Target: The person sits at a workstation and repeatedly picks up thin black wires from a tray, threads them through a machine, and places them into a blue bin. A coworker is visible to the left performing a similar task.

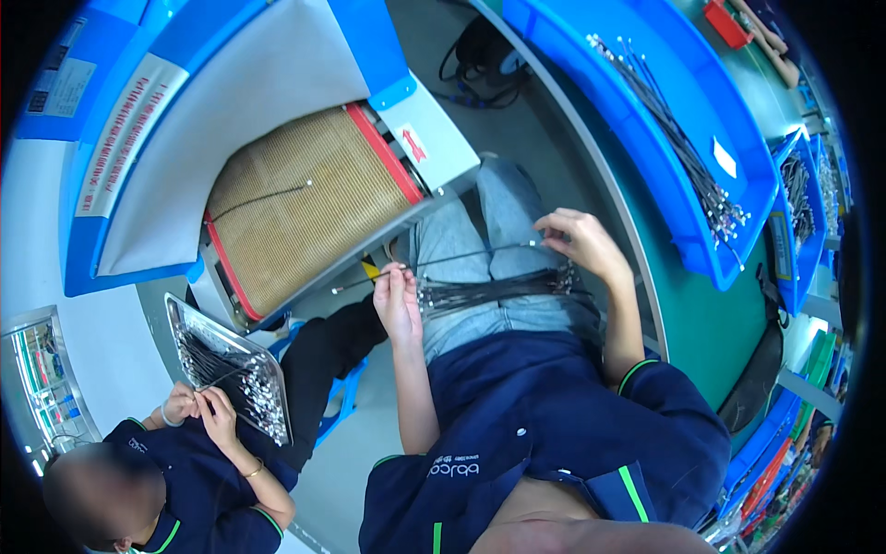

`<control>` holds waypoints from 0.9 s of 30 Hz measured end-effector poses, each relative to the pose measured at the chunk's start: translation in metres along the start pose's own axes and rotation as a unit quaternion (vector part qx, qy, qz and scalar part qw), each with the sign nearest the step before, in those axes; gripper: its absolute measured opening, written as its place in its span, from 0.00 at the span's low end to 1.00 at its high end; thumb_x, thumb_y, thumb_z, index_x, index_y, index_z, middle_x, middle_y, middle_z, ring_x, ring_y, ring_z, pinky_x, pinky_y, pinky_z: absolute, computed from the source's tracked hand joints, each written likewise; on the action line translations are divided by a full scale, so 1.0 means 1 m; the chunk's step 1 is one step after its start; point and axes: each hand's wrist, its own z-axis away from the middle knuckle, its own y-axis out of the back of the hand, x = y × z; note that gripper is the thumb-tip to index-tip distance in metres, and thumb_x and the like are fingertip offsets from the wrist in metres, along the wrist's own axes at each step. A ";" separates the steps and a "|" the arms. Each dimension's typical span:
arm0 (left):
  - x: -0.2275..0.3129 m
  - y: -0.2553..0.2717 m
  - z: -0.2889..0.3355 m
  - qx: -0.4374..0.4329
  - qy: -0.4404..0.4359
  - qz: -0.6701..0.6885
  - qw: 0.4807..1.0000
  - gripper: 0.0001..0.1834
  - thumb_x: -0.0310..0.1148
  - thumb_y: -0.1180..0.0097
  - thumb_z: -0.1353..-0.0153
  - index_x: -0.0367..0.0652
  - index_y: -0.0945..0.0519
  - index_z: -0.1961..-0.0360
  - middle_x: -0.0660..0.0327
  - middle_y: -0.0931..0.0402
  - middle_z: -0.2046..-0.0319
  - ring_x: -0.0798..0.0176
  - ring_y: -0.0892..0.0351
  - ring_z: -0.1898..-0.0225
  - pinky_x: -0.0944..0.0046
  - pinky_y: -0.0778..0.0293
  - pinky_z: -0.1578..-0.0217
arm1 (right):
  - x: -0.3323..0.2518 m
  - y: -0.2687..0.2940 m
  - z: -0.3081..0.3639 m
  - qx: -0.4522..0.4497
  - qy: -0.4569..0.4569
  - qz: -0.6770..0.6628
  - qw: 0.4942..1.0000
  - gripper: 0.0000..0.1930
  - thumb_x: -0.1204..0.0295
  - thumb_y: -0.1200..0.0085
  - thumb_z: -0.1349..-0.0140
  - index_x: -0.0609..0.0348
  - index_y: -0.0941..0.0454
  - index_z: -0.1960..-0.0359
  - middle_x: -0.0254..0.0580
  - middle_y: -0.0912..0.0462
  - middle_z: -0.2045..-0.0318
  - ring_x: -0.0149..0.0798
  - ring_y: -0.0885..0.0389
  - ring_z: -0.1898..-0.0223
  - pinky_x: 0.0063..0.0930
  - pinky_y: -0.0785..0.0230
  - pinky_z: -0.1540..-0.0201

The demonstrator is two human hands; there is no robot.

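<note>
A thin black cable (452, 258) is stretched slantwise above my lap. My left hand (398, 300) pinches it towards its left end, which sticks out past the fingers. At the cable's other end, a small pale tip shows right beside my right hand (583, 242). That hand's fingers are curled but apart, and no firm grip on the tip is visible. Below the stretched cable, a bundle of similar black cables (494, 290) lies across my thighs, with small metal connectors at its right end.
Ahead to the left is a machine's mesh conveyor belt (300, 198) with one cable on it. A co-worker (175, 480) at lower left handles a cable over a metal tray (277, 406) of cables. Right, a blue bin (729, 102) of cables stands on a green table (688, 319).
</note>
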 end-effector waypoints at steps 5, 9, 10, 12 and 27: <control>-0.002 -0.001 -0.001 -0.019 0.014 0.026 0.999 0.07 0.29 0.49 0.34 0.40 0.25 0.57 0.64 0.25 0.64 0.71 0.25 0.63 0.72 0.25 0.61 | -0.001 0.001 -0.022 0.055 0.026 -0.024 0.998 0.05 0.75 0.42 0.48 0.62 0.20 0.69 0.45 0.20 0.70 0.46 0.20 0.65 0.34 0.27 0.61; -0.008 -0.003 -0.002 -0.034 0.033 0.041 0.998 0.06 0.27 0.47 0.36 0.38 0.23 0.59 0.62 0.22 0.65 0.70 0.22 0.65 0.72 0.23 0.62 | -0.023 -0.003 -0.043 -0.034 0.068 -0.064 0.995 0.10 0.65 0.41 0.45 0.61 0.18 0.70 0.42 0.20 0.66 0.44 0.22 0.59 0.35 0.32 0.52; -0.007 -0.003 -0.001 -0.042 0.041 0.041 0.997 0.06 0.27 0.47 0.36 0.37 0.22 0.59 0.61 0.22 0.65 0.70 0.22 0.65 0.72 0.23 0.61 | -0.027 -0.007 -0.047 -0.052 0.085 -0.073 0.992 0.11 0.64 0.41 0.44 0.61 0.18 0.71 0.41 0.19 0.65 0.43 0.22 0.58 0.35 0.33 0.51; -0.007 -0.005 -0.002 -0.058 0.058 0.039 0.996 0.06 0.27 0.46 0.36 0.37 0.22 0.59 0.61 0.22 0.65 0.70 0.22 0.65 0.72 0.23 0.61 | -0.036 -0.006 -0.051 -0.125 0.075 -0.112 0.983 0.14 0.61 0.40 0.45 0.61 0.17 0.73 0.41 0.19 0.65 0.41 0.22 0.58 0.32 0.34 0.52; -0.006 -0.007 -0.001 -0.047 0.100 0.006 0.994 0.06 0.28 0.46 0.36 0.38 0.23 0.60 0.62 0.23 0.68 0.71 0.23 0.67 0.73 0.23 0.63 | -0.046 -0.032 -0.048 -0.207 0.092 -0.133 0.965 0.11 0.65 0.36 0.49 0.61 0.17 0.75 0.43 0.18 0.68 0.44 0.20 0.62 0.34 0.31 0.57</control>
